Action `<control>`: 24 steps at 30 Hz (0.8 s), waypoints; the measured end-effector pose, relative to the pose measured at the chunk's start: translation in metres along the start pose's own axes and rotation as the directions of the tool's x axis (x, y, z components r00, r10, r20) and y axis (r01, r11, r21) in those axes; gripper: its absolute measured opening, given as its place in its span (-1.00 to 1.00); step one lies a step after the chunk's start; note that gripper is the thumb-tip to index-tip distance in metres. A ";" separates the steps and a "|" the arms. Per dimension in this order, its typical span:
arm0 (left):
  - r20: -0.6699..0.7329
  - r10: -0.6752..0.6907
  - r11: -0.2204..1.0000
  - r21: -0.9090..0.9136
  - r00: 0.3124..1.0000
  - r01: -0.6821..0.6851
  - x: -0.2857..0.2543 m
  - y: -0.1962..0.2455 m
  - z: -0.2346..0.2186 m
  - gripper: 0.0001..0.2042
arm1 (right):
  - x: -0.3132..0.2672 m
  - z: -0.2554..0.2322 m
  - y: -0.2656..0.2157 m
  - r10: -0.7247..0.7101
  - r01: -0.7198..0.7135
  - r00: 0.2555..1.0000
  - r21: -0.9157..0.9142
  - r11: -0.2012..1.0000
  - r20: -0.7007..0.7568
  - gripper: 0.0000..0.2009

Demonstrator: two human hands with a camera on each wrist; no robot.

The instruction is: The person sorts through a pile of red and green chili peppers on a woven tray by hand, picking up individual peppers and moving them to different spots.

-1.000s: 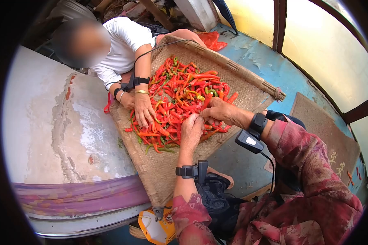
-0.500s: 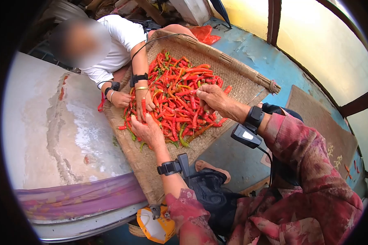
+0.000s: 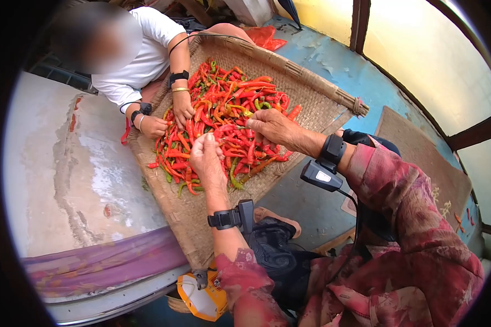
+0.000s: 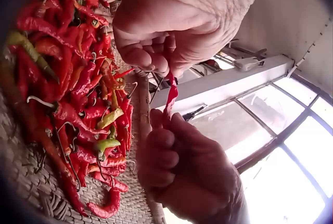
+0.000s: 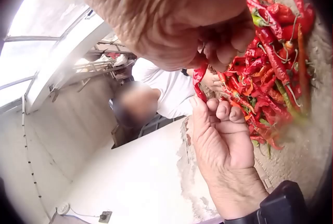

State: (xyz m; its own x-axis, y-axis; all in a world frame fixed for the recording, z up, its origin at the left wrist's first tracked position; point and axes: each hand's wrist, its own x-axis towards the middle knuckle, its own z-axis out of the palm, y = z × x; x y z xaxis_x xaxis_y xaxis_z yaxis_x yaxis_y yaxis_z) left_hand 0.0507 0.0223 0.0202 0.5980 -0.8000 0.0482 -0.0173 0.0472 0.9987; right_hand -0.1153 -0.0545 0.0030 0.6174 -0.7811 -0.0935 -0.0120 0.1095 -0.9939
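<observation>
A red chili pepper [image 4: 171, 98] is stretched between my two hands above a heap of chilies [image 3: 232, 117]. My left hand [image 3: 208, 162] pinches one end between thumb and fingers. The other end is in the thumb and fingertips of my right hand [image 3: 278, 129]. In the right wrist view the pepper [image 5: 199, 82] looks short and wrinkled, partly covered by my right fingers. Most of the heap is red, with some green and orange chilies and thin stems. It lies on a square woven tray [image 3: 183, 218].
Across the tray another person in a white shirt [image 3: 157, 38] has both hands [image 3: 183, 107] in the chilies. A pale wall-like surface [image 3: 103, 180] with purple cloth [image 3: 109, 261] lies left. An orange-edged box [image 3: 202, 297] sits under the near corner. Windows rise on the right.
My hands were together a second ago, then parted, with my left hand reaching near the other person's fingers. Now it is back near my right hand, with a red chili between them.
</observation>
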 end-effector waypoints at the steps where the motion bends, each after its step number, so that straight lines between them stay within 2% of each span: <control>1: -0.102 0.030 0.998 -0.046 0.994 -0.035 0.005 0.001 -0.006 -0.78 | 0.003 -0.003 0.001 0.002 -0.002 1.000 0.001 1.000 -0.001 -0.74; 3: -0.340 0.134 0.990 0.005 0.931 -0.141 0.010 0.001 -0.016 -0.71 | 0.009 -0.010 -0.001 -0.012 0.016 0.999 0.082 0.996 -0.048 -0.75; 4: -0.400 0.128 0.991 0.082 0.908 -0.103 0.009 0.002 -0.019 -0.62 | 0.007 -0.012 -0.004 -0.007 0.014 0.997 0.092 0.996 -0.076 -0.77; 5: -0.398 0.129 0.991 0.082 0.908 -0.105 0.007 0.000 -0.021 -0.62 | 0.007 -0.012 -0.004 -0.008 0.015 0.997 0.092 0.996 -0.078 -0.77; 6: -0.230 0.121 0.959 0.280 0.966 -0.053 0.005 -0.007 -0.026 -0.63 | 0.008 -0.013 -0.003 -0.002 0.009 0.998 0.095 0.995 -0.069 -0.77; 7: -0.063 0.074 0.881 0.472 0.995 -0.036 0.007 -0.016 -0.029 -0.64 | 0.008 -0.013 -0.004 0.003 0.003 0.998 0.098 0.995 -0.059 -0.77; 8: 0.107 0.045 0.789 0.606 0.993 -0.101 0.009 -0.029 -0.024 -0.67 | 0.007 -0.011 -0.004 -0.001 0.007 0.998 0.099 0.995 -0.062 -0.77; 9: 0.286 0.014 0.653 0.723 0.958 -0.226 -0.004 -0.027 -0.012 -0.70 | 0.004 -0.009 -0.006 -0.017 0.023 0.998 0.102 0.994 -0.059 -0.77; 10: 0.313 -0.119 0.546 0.813 0.942 -0.201 -0.014 -0.026 0.003 -0.71 | 0.001 -0.007 -0.009 -0.033 0.038 0.998 0.103 0.994 -0.056 -0.77; 11: 0.340 -0.161 0.410 0.877 0.927 -0.250 -0.022 -0.025 0.013 -0.73 | 0.001 -0.007 -0.007 -0.065 0.066 0.997 0.040 0.997 -0.040 -0.77; 13: 0.392 -0.061 0.221 0.902 0.918 -0.371 -0.023 -0.041 0.016 -0.74 | 0.007 -0.004 0.001 -0.186 0.182 0.982 -0.082 0.980 -0.045 -0.78; 17: 0.382 -0.102 0.273 0.899 0.918 -0.344 -0.018 -0.032 0.015 -0.80 | 0.006 -0.006 0.000 -0.135 0.133 0.990 -0.046 0.990 -0.037 -0.79; 19: 0.339 -0.188 0.436 0.870 0.922 -0.231 -0.014 -0.023 0.010 -0.81 | 0.009 -0.012 -0.001 -0.142 0.140 0.990 -0.054 0.989 -0.026 -0.77; 20: 0.342 -0.175 0.524 0.826 0.923 -0.206 -0.011 -0.021 0.005 -0.82 | 0.009 -0.015 -0.001 -0.152 0.148 0.987 -0.073 0.986 -0.050 -0.79; 21: 0.317 -0.128 0.591 0.785 0.940 -0.185 -0.009 -0.019 -0.001 -0.82 | 0.007 -0.018 -0.005 -0.162 0.155 0.984 -0.091 0.984 -0.073 -0.82; 23: 0.255 -0.067 0.712 0.690 0.964 -0.133 0.003 -0.019 -0.016 -0.78 | 0.002 -0.025 -0.012 -0.113 0.112 0.993 -0.034 0.993 -0.030 -0.78; 24: 0.158 -0.001 0.805 0.585 0.987 -0.093 0.010 -0.020 -0.025 -0.74 | 0.001 -0.026 -0.013 -0.106 0.105 0.994 -0.033 0.994 -0.029 -0.78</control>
State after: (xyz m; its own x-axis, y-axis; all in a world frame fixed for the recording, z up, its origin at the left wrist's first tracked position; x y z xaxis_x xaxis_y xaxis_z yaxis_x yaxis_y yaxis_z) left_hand 0.0774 0.0281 0.0006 0.4636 -0.8847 0.0488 -0.5385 -0.2376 0.8084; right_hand -0.1349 -0.0732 0.0144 0.5921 -0.8058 0.0109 0.0273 0.0066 -0.9996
